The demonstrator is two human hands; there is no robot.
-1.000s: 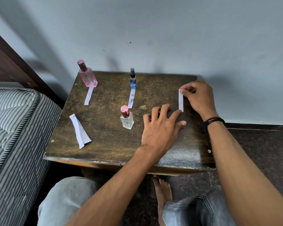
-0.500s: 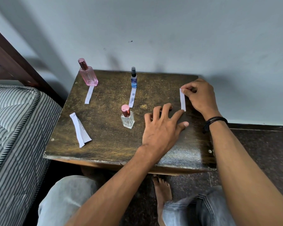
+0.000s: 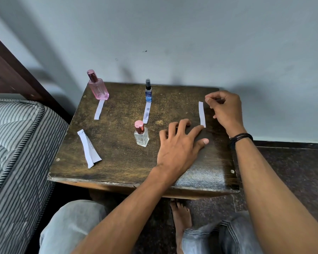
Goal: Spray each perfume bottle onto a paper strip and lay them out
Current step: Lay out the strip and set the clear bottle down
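L hand (image 3: 178, 143) spread on dark wooden table (image 3: 117, 162), index tip on white paper strip (image 3: 202, 114); R hand (image 3: 226, 109) curled beside it, prob. apart.

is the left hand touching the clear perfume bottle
Apart: the head view shows bare table between the left hand and the clear perfume bottle.

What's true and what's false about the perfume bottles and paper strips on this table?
The tall pink glass bottle stands at the back left corner of the dark wooden table. True.
The clear glass bottle with the pinkish-red cap lies on its side. False: it stands upright.
The white paper strip before the small blue bottle shows a dark spot. True.
The left hand grips a bottle. False: it rests on the table, fingers spread.
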